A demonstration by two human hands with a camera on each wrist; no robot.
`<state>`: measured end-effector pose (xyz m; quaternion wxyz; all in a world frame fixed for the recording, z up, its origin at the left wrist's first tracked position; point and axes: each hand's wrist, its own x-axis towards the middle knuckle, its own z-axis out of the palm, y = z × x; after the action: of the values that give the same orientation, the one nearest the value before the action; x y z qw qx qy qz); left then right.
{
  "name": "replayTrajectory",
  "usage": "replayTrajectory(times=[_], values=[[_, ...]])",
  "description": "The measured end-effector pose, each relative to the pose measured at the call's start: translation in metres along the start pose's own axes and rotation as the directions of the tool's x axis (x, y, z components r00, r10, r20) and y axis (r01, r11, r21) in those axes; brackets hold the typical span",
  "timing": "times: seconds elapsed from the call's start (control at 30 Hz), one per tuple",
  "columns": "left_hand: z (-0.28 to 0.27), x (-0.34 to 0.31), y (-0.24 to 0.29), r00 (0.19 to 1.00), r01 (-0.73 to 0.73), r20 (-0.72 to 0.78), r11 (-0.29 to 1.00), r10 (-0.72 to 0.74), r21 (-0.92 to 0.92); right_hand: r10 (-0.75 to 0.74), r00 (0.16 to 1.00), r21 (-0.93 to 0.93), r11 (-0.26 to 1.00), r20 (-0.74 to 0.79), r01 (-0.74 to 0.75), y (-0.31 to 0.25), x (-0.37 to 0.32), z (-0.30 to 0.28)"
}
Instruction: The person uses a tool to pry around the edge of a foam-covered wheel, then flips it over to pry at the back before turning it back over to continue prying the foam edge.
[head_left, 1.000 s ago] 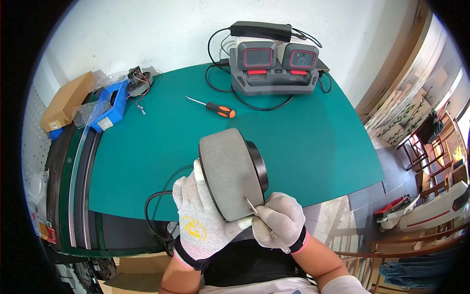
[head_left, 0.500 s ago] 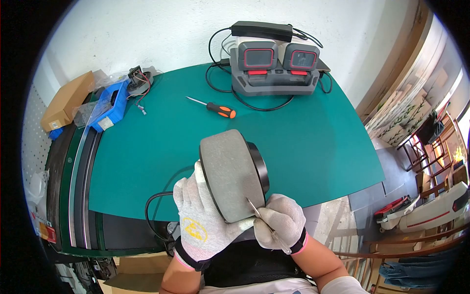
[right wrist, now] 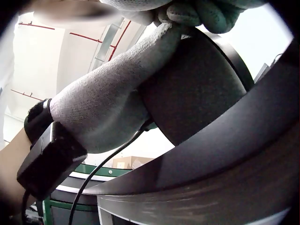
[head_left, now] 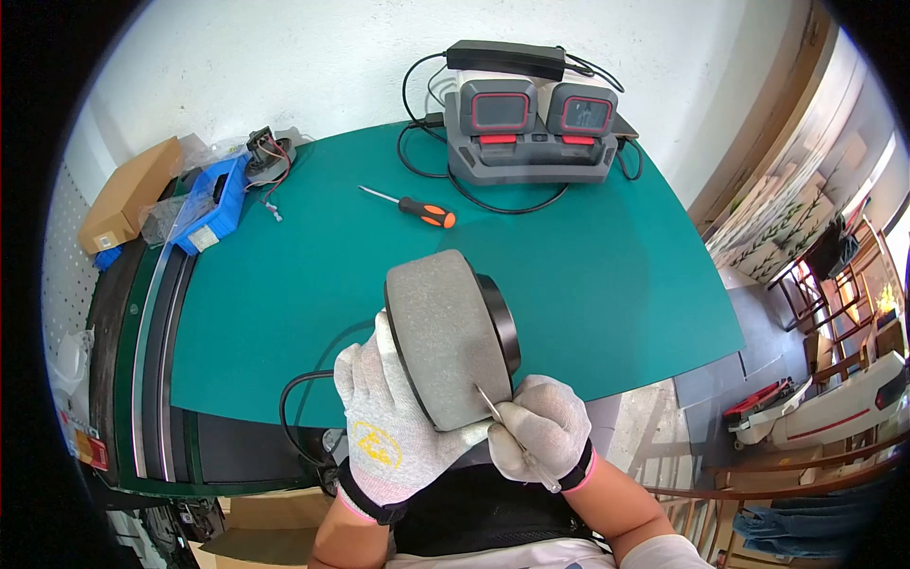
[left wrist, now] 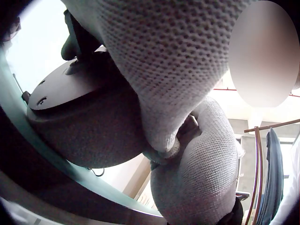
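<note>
My gloved left hand [head_left: 384,417] grips a grey, rounded housing [head_left: 444,337] with a black round part [head_left: 498,322] on its right side, holding it tilted above the table's front edge. The thumb lies along its lower edge. My gloved right hand [head_left: 540,429] pinches a slim pointed metal tool with a clear handle [head_left: 543,471]; its tip overlaps the housing's lower right face in the head view. In the left wrist view, screw holes show on a flat disc [left wrist: 70,86] of the housing. A black cable [right wrist: 101,166] hangs near the left hand in the right wrist view.
An orange-and-black screwdriver [head_left: 427,212] lies on the green table mat [head_left: 284,284]. A grey double-dock unit [head_left: 531,161] with cables stands at the back. At the left are a blue bin [head_left: 220,213], a cardboard box [head_left: 128,194] and a wired part [head_left: 270,161].
Almost nothing differs. Housing, hands and tool shift very slightly right, then back, with the tool tip staying over the same lower right area. The screwdriver on the mat stays put.
</note>
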<state>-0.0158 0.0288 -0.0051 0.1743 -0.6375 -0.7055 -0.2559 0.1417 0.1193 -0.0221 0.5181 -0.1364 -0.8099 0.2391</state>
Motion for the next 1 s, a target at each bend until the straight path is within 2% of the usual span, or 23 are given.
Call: replayTrajectory(times=[0.27, 0.33, 0.37, 0.43, 0.47, 0.57, 0.73, 1.0], values=[[0.001, 0.000, 0.000, 1.000, -0.005, 0.002, 1.000, 0.005, 0.015, -0.022, 1.000, -0.008, 1.000, 0.021, 0.022, 0.003, -0.003, -0.002], [0.001, 0.000, 0.000, 1.000, -0.007, 0.002, 1.000, 0.007, 0.025, -0.168, 0.986, 0.024, 0.986, 0.006, 0.167, 0.009, -0.008, -0.003], [0.002, 0.000, -0.001, 1.000, 0.000, -0.005, 1.000, 0.000, 0.007, -0.167, 0.986, 0.024, 0.986, 0.006, 0.167, 0.008, -0.009, -0.002], [0.002, 0.000, 0.000, 1.000, 0.007, -0.012, 1.000, -0.007, -0.011, -0.006, 1.000, -0.010, 1.000, 0.029, 0.006, -0.002, 0.003, -0.002], [0.001, 0.001, 0.000, 1.000, 0.006, -0.009, 1.000, -0.006, -0.004, -0.005, 1.000, -0.010, 1.000, 0.029, 0.006, -0.001, 0.002, -0.002], [0.001, 0.001, 0.001, 1.000, 0.016, -0.004, 1.000, -0.016, -0.014, -0.033, 0.999, 0.010, 0.999, 0.027, 0.032, 0.003, 0.000, -0.004], [0.002, 0.002, 0.001, 1.000, 0.017, -0.018, 0.999, -0.018, -0.047, -0.167, 0.986, 0.097, 0.982, 0.012, 0.165, 0.007, -0.001, -0.005], [0.001, 0.001, 0.001, 1.000, 0.009, -0.016, 0.999, -0.009, -0.050, -0.205, 0.979, 0.082, 0.975, -0.009, 0.205, 0.011, -0.002, -0.005]])
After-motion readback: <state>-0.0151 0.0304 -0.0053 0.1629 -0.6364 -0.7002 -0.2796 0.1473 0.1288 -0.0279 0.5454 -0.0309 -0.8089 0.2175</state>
